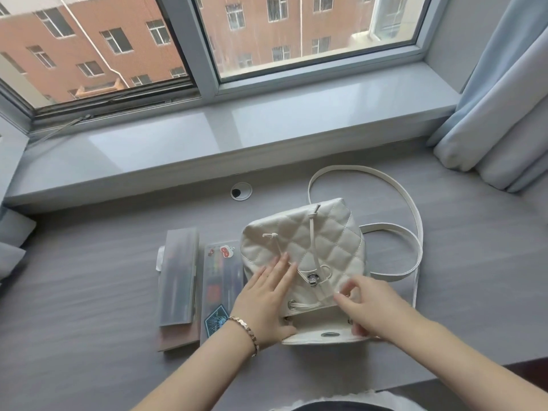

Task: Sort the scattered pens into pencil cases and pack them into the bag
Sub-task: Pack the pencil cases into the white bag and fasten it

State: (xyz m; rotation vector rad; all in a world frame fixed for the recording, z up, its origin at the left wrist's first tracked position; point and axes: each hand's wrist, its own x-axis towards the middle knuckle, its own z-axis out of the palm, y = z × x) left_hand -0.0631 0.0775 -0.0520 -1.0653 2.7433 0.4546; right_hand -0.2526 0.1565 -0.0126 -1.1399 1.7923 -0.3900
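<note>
Pressing flat with straight fingers, the left hand [265, 304] lies on the cream quilted leather bag [314, 238], while the right hand [367, 310] curls its fingers at the bag's near right edge; whether it grips is unclear. Just left of the bag, a sticker-covered translucent pencil case [221, 280] and a plain frosted pencil case [178, 274] lie side by side on the grey wood-grain counter [89, 292].

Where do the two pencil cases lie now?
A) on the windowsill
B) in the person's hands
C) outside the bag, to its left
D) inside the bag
C: the frosted case and the stickered case lie side by side left of the white bag, outside it.
</note>
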